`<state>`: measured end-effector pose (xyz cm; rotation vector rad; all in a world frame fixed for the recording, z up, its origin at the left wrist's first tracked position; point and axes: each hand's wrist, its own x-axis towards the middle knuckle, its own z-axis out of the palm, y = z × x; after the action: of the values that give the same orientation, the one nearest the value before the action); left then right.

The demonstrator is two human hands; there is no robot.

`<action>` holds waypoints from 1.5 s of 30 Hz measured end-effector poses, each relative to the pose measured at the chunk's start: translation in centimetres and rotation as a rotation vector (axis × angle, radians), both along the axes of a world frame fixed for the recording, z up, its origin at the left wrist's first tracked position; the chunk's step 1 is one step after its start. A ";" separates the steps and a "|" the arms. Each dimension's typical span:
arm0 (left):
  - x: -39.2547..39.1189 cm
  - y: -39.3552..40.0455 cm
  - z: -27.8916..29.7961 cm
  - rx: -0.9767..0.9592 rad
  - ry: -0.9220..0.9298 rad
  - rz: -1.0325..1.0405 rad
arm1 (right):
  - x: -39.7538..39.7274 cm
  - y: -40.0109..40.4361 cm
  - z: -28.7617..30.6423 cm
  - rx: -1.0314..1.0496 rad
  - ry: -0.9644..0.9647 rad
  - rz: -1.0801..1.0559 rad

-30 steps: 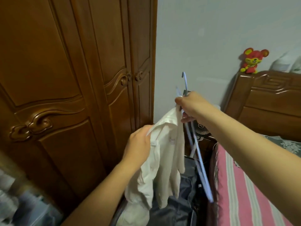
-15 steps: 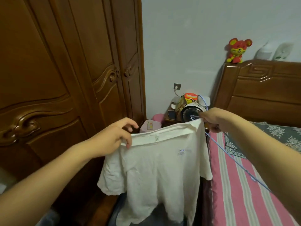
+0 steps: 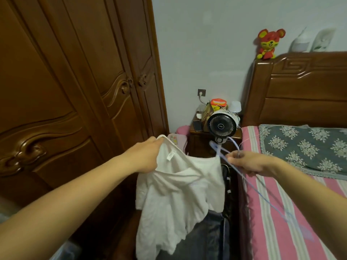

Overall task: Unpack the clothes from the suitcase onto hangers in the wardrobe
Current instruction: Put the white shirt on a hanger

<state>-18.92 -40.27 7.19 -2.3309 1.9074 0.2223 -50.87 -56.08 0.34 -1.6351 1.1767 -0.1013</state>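
Note:
A white shirt (image 3: 176,199) hangs in front of me above the dark suitcase (image 3: 212,235) on the floor. My left hand (image 3: 145,156) grips the shirt's neckline at its upper left. My right hand (image 3: 247,162) holds pale blue hangers (image 3: 262,194) together with the shirt's right edge; the hanger hooks point toward the fan and the long arms trail down over the bed. The brown wooden wardrobe (image 3: 75,91) stands on the left with its doors closed.
A bedside cabinet (image 3: 197,143) carries a small black fan (image 3: 221,126), a phone and boxes. The bed (image 3: 281,212) with pink striped sheet and a floral pillow lies right, under a carved headboard (image 3: 300,91). A red toy mouse (image 3: 267,44) sits on top.
The shirt hung bunched a second ago, then was spread between both hands. Now my hands are lower and closer, the neckline sags, and the hangers lie flatter over the bed.

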 end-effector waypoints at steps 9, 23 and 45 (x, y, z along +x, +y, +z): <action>-1.9 -3.4 -2.3 0.356 -0.162 0.023 | -0.8 3.2 -0.9 -0.423 -0.074 0.012; -7.5 -2.4 -0.3 0.127 0.000 -0.120 | 6.5 8.1 2.6 -0.803 -0.143 0.046; -9.2 0.0 9.5 -0.585 -0.170 -0.584 | 5.3 9.9 12.2 -0.819 -0.716 -0.237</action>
<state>-28.15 -40.22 16.71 -1.8268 2.6998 -0.6431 -45.53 -46.16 12.54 -1.8650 0.7737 -1.3497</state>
